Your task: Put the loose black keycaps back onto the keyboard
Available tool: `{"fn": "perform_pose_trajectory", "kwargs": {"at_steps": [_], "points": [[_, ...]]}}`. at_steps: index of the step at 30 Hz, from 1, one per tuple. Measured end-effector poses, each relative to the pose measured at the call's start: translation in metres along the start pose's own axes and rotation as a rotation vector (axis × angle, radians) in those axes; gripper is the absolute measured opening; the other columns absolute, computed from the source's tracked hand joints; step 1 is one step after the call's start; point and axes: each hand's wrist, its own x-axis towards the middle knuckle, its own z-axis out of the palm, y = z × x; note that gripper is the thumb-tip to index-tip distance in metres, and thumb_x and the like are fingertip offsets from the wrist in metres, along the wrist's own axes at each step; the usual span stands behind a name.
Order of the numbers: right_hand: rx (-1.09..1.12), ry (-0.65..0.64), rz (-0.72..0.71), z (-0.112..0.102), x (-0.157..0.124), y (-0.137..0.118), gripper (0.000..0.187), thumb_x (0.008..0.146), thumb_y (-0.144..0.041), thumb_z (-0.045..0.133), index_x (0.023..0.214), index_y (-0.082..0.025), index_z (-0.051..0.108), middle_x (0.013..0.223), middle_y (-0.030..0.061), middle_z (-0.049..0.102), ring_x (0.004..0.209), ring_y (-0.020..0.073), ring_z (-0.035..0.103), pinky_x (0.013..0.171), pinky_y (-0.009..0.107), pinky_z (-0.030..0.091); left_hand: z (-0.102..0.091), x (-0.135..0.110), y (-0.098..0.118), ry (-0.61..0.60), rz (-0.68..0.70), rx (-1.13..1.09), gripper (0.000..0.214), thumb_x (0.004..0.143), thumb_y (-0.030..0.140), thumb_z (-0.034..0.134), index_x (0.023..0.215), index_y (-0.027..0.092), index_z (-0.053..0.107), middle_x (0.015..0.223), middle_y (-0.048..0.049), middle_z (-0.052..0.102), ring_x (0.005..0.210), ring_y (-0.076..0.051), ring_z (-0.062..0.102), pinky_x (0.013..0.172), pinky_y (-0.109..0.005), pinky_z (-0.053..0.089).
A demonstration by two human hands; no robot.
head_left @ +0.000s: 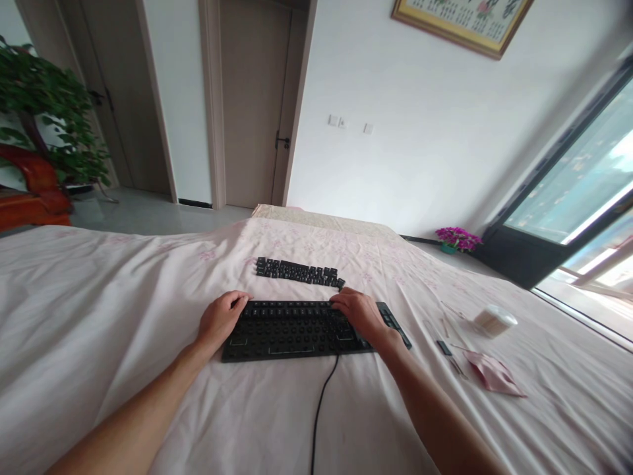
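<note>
A black keyboard (277, 333) lies on the bed, its lower rows bare of keycaps and its top rows still capped. My left hand (223, 316) closes on its far left corner, thumb and fingers together. Over the right part of the keyboard, my right hand (361, 313) has its fingers bent together at the top row; what lies under the fingertips is hidden. Several loose black keycaps (297, 272) are lined up in rows just beyond the keyboard. A black cable (321, 402) runs from its near edge toward me.
On the right of the pink-white bedsheet (198, 422) lie a round clear tub of cotton swabs (495, 321), a pink cloth (492, 373), a small dark tool (444, 348) and thin loose sticks. Past the bed are doors, a plant (49, 112) and pink flowers (458, 239).
</note>
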Motion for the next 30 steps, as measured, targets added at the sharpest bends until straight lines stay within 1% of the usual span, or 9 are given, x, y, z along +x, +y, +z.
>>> {"fn": "perform_pose_trajectory", "kwargs": {"at_steps": [4,10,14,17,25,30], "points": [[-0.093,-0.003,0.004,0.005,-0.015,-0.008,0.028,0.095,-0.032,0.043,0.106,-0.027,0.069,0.096,0.0018,0.064,0.088,0.0144,0.059,0.074,0.023,0.037,0.0,-0.001,0.001,0.005,0.006,-0.004,0.034,0.085,0.045,0.043,0.096,0.028,0.07,0.103,0.002,0.073,0.096,-0.019,0.064,0.075,-0.024,0.045],[-0.24,-0.019,0.005,0.009,-0.016,-0.011,0.026,0.095,-0.035,0.046,0.102,-0.028,0.07,0.092,0.0019,0.063,0.085,0.0154,0.058,0.074,0.026,0.035,0.0,-0.001,0.0,0.004,0.012,-0.019,0.035,0.085,0.045,0.043,0.097,0.028,0.07,0.103,0.0018,0.073,0.096,-0.019,0.064,0.075,-0.024,0.045],[-0.272,-0.013,0.015,0.012,-0.017,-0.012,0.026,0.095,-0.036,0.045,0.102,-0.028,0.069,0.092,0.0017,0.063,0.084,0.0151,0.057,0.075,0.026,0.034,0.001,0.0,0.0,0.004,0.006,-0.011,0.034,0.085,0.045,0.043,0.097,0.028,0.07,0.102,0.0021,0.073,0.095,-0.019,0.064,0.075,-0.024,0.045],[-0.279,-0.011,-0.005,0.013,-0.016,-0.012,0.026,0.096,-0.036,0.045,0.101,-0.028,0.069,0.091,0.0017,0.063,0.084,0.015,0.057,0.074,0.026,0.033,0.001,0.0,0.0,0.005,0.004,-0.01,0.034,0.085,0.046,0.043,0.096,0.028,0.07,0.103,0.0027,0.073,0.095,-0.019,0.064,0.074,-0.023,0.044],[-0.319,-0.008,-0.057,0.017,-0.015,-0.013,0.023,0.096,-0.032,0.046,0.087,-0.025,0.067,0.086,0.0009,0.062,0.082,0.0152,0.057,0.071,0.029,0.03,0.0,-0.001,0.002,-0.005,-0.004,-0.006,0.035,0.085,0.045,0.043,0.098,0.027,0.07,0.104,0.002,0.073,0.095,-0.018,0.064,0.073,-0.022,0.045],[-0.37,-0.012,-0.072,0.021,-0.018,-0.017,0.022,0.096,-0.025,0.042,0.088,-0.022,0.063,0.087,0.0019,0.061,0.08,0.0158,0.056,0.072,0.031,0.03,0.0,-0.001,0.001,0.002,-0.002,0.003,0.035,0.085,0.045,0.043,0.098,0.027,0.07,0.104,0.003,0.072,0.096,-0.018,0.064,0.073,-0.022,0.044]]}}
